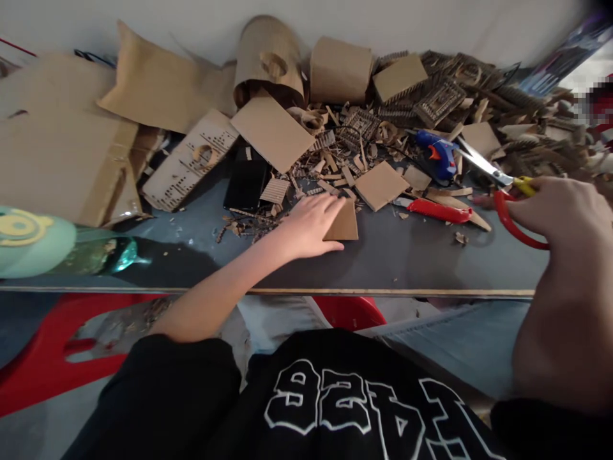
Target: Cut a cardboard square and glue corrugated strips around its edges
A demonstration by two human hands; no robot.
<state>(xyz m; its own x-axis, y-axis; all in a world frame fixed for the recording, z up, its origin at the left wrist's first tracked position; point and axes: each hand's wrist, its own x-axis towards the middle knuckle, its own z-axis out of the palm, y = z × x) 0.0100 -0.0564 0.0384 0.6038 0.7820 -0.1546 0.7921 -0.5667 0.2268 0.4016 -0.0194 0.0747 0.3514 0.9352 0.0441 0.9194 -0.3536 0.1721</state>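
Item 1: your left hand (310, 225), fingers flat and together, pressed palm-down on a small cardboard piece (345, 223) lying on the table (383, 255) at centre.

Item 2: your right hand (560, 207), at 3 o'clock from the piece, clamped through the red and yellow handles of the scissors (498, 185); the blades point toward 10 o'clock.

Item 3: red utility knife (438, 211), flat on the table between your two hands.

Item 4: blue glue gun (438, 156), at 12 o'clock from the knife.

Item 5: square cardboard panel (382, 185), at 1 o'clock from your left hand, just beside it.

Item 6: black phone (246, 182), at 10 o'clock from your left hand.

Item 7: heap of cardboard offcuts (445, 96) along the far wall.
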